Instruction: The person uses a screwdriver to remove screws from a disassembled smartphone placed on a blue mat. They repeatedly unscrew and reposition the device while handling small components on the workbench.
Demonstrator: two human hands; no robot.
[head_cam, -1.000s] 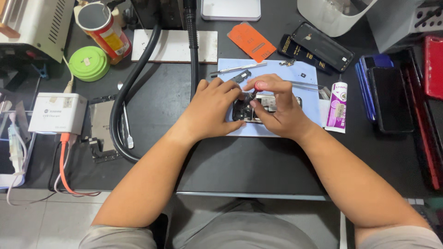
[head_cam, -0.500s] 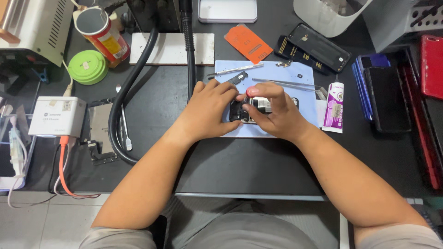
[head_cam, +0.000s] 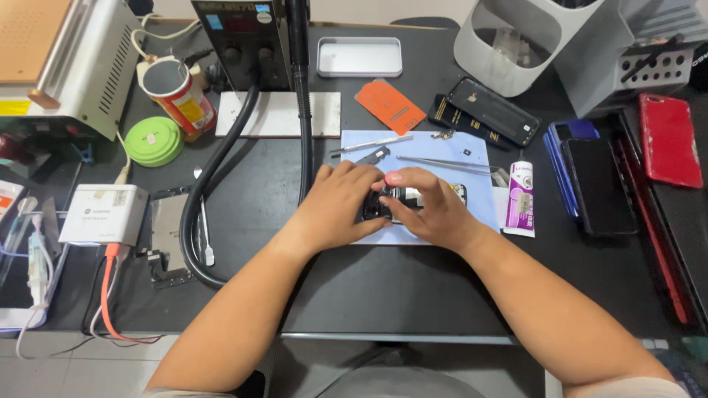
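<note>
An opened phone (head_cam: 413, 197) lies on a light blue work mat (head_cam: 472, 158) in the middle of the black bench. My left hand (head_cam: 335, 206) rests on the phone's left end and holds it down. My right hand (head_cam: 431, 206) covers the phone's middle, its fingers curled on it and its thumb pressing near the top. Most of the phone is hidden under both hands. Metal tweezers (head_cam: 442, 162) and a small tool (head_cam: 372, 145) lie on the mat just behind my hands.
A small glue tube (head_cam: 521, 200) lies right of the mat. Dark phones (head_cam: 594, 184), a red phone (head_cam: 669, 140), an orange card (head_cam: 390, 105), a black phone back cover (head_cam: 493, 110), a white tray (head_cam: 359, 57), a green round tin (head_cam: 153, 140), a can (head_cam: 179, 96) and a black hose (head_cam: 203, 199) surround it.
Both hands stay on the phone with only small finger shifts. My right thumb now presses near the phone's top edge.
</note>
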